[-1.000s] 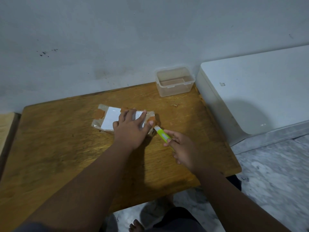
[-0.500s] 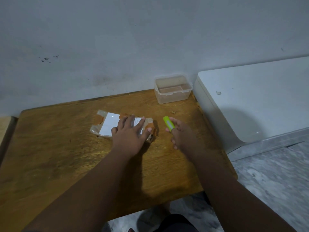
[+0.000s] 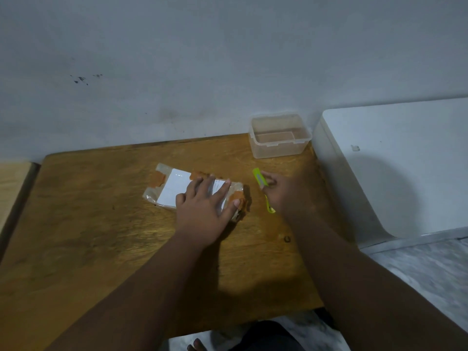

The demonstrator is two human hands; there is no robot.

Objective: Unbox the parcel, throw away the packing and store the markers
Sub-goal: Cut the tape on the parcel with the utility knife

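Note:
A small parcel (image 3: 172,188) wrapped in clear plastic, with a white label and orange tape patches, lies flat on the wooden table (image 3: 101,236). My left hand (image 3: 205,206) presses down on its right half, fingers spread. Just right of the parcel, my right hand (image 3: 281,193) grips a lime-green box cutter (image 3: 259,179); one end sticks up past my fingers and the other shows below my palm. The cutter is beside the parcel and apart from it. No markers are visible.
An open clear plastic container (image 3: 278,135) stands at the table's back right corner against the grey wall. A white cabinet top (image 3: 395,160) adjoins the table on the right. Marble floor (image 3: 417,269) lies below. A lighter wooden surface (image 3: 12,181) sits at far left.
My right hand has carried the green cutter up along the parcel's right side and turned it more upright. My left hand stays pressed on the parcel.

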